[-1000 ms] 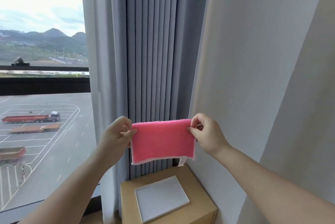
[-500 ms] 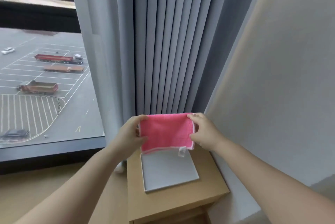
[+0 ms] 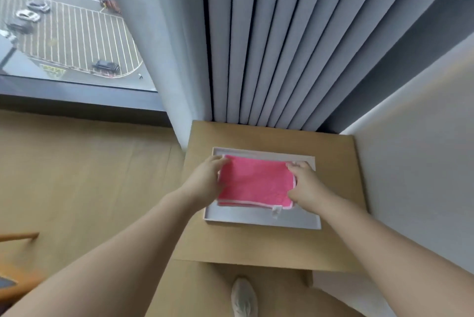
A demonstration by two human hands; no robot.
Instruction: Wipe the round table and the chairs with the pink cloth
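Lowered from mid-air, the pink cloth [image 3: 255,183] is now laid flat on the white tray [image 3: 261,220] at the tabletop's [image 3: 256,247] middle. Its side edges are gripped by the left hand [image 3: 205,178] and right hand [image 3: 305,185].

Both forearms are bare from the bottom edge of the view to the wrists, with no sleeve, watch or bracelet on them. The left hand [image 3: 205,180] and right hand [image 3: 305,185] wear no gloves or rings. Low in the view shows one foot in a pale, whitish shoe [image 3: 243,297].

Both arms extended; left grip [image 3: 205,178], right grip [image 3: 305,183] apparently pinching cloth edges.
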